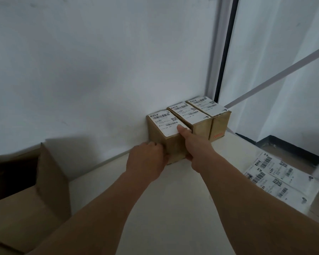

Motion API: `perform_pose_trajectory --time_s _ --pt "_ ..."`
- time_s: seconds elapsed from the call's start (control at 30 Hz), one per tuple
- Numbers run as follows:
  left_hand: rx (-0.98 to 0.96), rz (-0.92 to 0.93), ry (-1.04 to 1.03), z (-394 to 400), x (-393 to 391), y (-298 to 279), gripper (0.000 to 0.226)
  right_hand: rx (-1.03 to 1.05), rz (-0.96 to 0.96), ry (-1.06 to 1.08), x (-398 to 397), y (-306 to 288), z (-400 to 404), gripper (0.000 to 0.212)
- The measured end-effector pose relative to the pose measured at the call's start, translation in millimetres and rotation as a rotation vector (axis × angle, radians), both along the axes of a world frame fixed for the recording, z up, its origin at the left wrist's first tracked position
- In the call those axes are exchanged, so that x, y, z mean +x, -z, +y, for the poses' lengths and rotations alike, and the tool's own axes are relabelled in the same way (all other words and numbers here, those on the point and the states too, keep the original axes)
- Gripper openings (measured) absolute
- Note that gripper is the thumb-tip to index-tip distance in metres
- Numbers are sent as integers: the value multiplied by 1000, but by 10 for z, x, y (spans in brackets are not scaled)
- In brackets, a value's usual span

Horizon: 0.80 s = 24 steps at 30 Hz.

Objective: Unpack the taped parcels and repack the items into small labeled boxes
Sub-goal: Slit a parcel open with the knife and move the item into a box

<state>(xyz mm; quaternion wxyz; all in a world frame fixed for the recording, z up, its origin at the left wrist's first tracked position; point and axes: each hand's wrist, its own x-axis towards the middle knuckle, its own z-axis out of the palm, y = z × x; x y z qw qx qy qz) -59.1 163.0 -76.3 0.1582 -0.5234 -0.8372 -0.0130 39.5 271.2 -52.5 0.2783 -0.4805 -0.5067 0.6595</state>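
Three small brown boxes with white shipping labels stand in a row against the wall at the far corner of the table. The nearest box [162, 124] is between my hands. My left hand [147, 159] grips its left lower corner, fingers curled round the edge. My right hand [195, 148] holds its right front side, thumb up on the label's edge. The middle box [190, 115] and the far box [208, 105] touch each other beside it.
A large open cardboard carton [26, 196] stands at the left on the white table [164, 208]. A sheet of loose shipping labels [276, 173] lies at the right edge. A window frame [223, 52] rises behind the boxes.
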Motion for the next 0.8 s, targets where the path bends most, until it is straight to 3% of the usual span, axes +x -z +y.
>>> perform_pose_trajectory --time_s 0.17,0.37,0.47,0.6,0.7,0.8 --pt "-9 -19 -6 39 9 -23 35 50 -30 51 5 36 14 78" --pt "-127 -1 -49 -622 157 -222 40 264 -224 -28 161 74 -521 60" --pt "-172 34 -70 -1134 277 -413 39 474 -378 -211 247 42 -985 41" --pt "-264 78 -89 -1918 464 -646 38 914 -605 -483 356 -95 -1740 38" --pt "-293 57 -173 -2598 598 -821 36 1198 -651 -641 430 -181 -2331 32" --pt "-289 46 -269 -3339 763 -1035 34 1342 -639 -756 504 -331 -2922 29"
